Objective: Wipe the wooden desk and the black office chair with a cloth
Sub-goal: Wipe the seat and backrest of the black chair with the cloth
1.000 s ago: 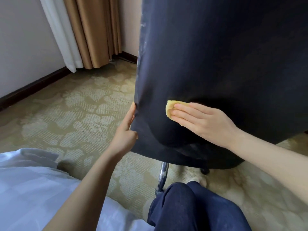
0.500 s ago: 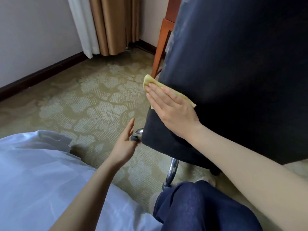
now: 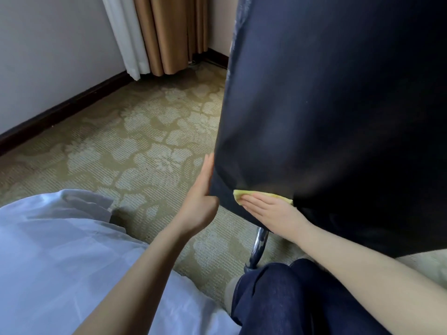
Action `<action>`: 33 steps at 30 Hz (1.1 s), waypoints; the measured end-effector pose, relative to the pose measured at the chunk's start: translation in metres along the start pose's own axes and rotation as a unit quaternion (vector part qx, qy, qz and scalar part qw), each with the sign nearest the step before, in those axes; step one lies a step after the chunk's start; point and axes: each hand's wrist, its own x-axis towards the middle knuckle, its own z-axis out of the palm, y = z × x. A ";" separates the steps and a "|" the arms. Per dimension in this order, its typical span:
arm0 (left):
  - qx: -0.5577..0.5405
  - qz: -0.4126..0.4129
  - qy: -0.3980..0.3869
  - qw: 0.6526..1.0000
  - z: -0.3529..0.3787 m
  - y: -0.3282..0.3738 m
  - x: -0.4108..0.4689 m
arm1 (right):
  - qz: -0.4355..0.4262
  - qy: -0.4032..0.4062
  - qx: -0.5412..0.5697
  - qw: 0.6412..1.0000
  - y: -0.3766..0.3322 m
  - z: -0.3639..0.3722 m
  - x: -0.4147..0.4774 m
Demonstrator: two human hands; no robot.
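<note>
Chair (image 3: 333,122) filled the right of the view, its black back hanging close in front of the person. The right hand (image 3: 271,211) lay flat on the lower part of that back, fingers (image 3: 251,201) straight and together, pressing a yellow cloth (image 3: 278,196) against the fabric; only the cloth's upper edge and left corner showed past the fingers. The left hand (image 3: 199,204) was at the back's left edge, fingers straight along the side and thumb bent onto the rear face, so it pinched the edge lightly between them. A chrome leg (image 3: 258,245) ran down from under the chair, just below the right wrist. The desk was hidden from sight. Patterned carpet (image 3: 135,151) covered the floor to the left, ending at a dark skirting below a pale wall (image 3: 48,56). White and tan curtains (image 3: 159,32) hung in the far corner. A white garment (image 3: 60,262) lay at lower left, and a blue-trousered knee (image 3: 290,298) sat at the bottom.
</note>
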 end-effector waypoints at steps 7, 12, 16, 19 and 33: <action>0.037 0.028 -0.031 0.998 0.026 0.011 0.016 | 0.066 0.140 0.106 0.982 0.010 0.020 -0.092; 0.019 0.019 -0.016 1.000 0.029 0.010 0.020 | 0.145 0.175 0.131 0.965 0.048 0.010 -0.142; 0.028 0.011 -0.017 0.999 0.026 0.011 0.020 | 0.185 0.210 0.150 0.948 0.076 -0.010 -0.152; 0.053 0.000 -0.027 0.998 0.021 0.011 0.020 | 0.221 0.229 0.152 0.936 0.093 -0.026 -0.144; 0.081 0.004 -0.001 0.997 0.018 0.019 0.027 | 0.263 0.235 0.153 0.923 0.064 -0.027 -0.034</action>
